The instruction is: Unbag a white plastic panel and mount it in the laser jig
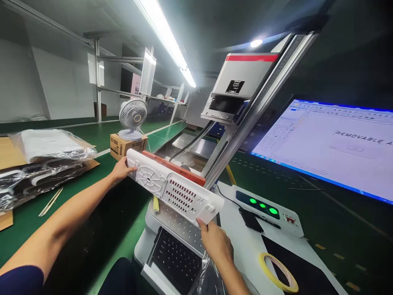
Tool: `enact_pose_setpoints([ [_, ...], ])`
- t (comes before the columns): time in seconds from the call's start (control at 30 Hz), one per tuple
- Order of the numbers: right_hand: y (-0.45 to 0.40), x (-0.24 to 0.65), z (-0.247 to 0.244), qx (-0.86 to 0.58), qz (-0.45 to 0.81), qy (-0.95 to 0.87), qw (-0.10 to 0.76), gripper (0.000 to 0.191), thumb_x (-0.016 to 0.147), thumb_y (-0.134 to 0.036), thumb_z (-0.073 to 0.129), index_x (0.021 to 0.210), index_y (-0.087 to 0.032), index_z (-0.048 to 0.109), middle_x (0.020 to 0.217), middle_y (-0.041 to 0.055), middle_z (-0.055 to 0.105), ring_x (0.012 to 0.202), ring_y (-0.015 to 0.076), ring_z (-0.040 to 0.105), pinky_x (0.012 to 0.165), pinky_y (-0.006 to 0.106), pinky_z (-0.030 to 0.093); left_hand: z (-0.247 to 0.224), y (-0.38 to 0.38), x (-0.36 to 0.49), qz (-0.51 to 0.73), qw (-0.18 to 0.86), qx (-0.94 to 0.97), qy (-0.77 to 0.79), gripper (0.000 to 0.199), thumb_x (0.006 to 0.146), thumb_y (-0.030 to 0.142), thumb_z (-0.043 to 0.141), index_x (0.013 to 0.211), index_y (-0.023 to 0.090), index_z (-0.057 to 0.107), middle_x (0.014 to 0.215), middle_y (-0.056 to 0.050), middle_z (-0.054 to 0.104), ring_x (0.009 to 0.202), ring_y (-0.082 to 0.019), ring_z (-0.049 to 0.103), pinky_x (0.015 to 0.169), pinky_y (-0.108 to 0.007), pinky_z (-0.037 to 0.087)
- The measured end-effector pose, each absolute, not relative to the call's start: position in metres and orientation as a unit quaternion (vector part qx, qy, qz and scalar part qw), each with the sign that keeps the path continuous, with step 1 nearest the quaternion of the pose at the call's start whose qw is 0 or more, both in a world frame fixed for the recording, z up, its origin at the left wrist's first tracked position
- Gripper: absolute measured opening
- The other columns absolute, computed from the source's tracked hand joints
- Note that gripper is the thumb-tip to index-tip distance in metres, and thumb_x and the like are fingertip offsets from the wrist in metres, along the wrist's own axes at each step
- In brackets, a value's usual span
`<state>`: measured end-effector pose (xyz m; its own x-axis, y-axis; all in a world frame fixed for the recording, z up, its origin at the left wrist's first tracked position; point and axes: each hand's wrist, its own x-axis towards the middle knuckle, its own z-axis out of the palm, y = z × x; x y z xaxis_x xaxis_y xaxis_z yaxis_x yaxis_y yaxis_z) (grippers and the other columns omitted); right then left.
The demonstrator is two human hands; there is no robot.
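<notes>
Item: white plastic panel (175, 190), long, with a round grille and rows of red-backed slots, an orange strip along its far edge. It is being held tilted above the perforated work plate (178, 223) of a machine, clear of it. Far end is being gripped by the left hand (121, 169), fingers closed round the edge; near end is being gripped from below by the right hand (215, 241). A keyboard (176, 258) is lying beneath; a yellow tape roll (278, 272) is lying to the right.
</notes>
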<state>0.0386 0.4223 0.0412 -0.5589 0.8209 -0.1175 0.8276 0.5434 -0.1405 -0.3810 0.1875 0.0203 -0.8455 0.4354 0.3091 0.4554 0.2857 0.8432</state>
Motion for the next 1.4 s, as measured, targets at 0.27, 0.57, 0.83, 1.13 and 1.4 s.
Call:
enact_pose_setpoints([
  [0.27,0.445,0.028,0.036,0.467,-0.117,0.876,0.028,0.063,0.118,-0.048,0.024,0.146,-0.013,0.069,0.131,0.0234,0.078,0.120,0.0406,0.076,0.100,0.049,0.056,0.013,0.209,-0.389,-0.506,0.020,-0.267,-0.820,0.077,0.073,0.045,0.098,0.136,0.018,0.061,0.142,-0.017,0.073,0.127,-0.038,0.071,0.101,-0.043,0.057],
  [0.57,0.458,0.017,0.038,0.486,-0.136,0.863,0.028,0.067,0.118,-0.051,0.018,0.147,-0.014,0.066,0.133,0.0228,0.077,0.122,0.0405,0.075,0.100,0.048,0.055,0.017,0.222,-0.385,-0.492,0.017,-0.247,-0.834,0.082,0.076,0.042,0.096,0.144,0.017,0.057,0.145,-0.018,0.071,0.132,-0.039,0.067,0.106,-0.046,0.054],
  [0.83,0.469,0.010,0.033,0.478,-0.128,0.869,0.023,0.060,0.118,-0.048,0.027,0.138,-0.013,0.072,0.131,0.0225,0.078,0.122,0.0384,0.076,0.098,0.045,0.056,0.026,0.230,-0.384,-0.465,0.041,-0.256,-0.847,0.086,0.078,0.040,0.095,0.150,0.019,0.053,0.153,-0.020,0.066,0.137,-0.042,0.065,0.110,-0.048,0.052],
  [1.13,0.483,0.004,0.035,0.480,-0.131,0.867,-0.017,0.053,0.117,-0.049,0.035,0.140,-0.019,0.072,0.132,0.0181,0.079,0.122,0.0363,0.075,0.100,0.044,0.055,0.014,0.229,-0.383,-0.461,0.040,-0.241,-0.853,0.100,0.081,0.049,0.091,0.164,0.023,0.040,0.154,-0.018,0.066,0.136,-0.042,0.066,0.110,-0.050,0.053],
  [1.4,0.484,0.009,0.043,0.482,-0.153,0.861,-0.058,0.038,0.115,-0.049,0.049,0.129,-0.021,0.072,0.129,0.0122,0.081,0.120,0.0338,0.076,0.094,0.040,0.054,0.028,0.228,-0.378,-0.445,0.170,-0.337,-0.812,0.119,0.079,0.056,0.087,0.174,0.014,0.028,0.178,-0.027,0.034,0.166,-0.045,0.033,0.134,-0.059,0.031],
])
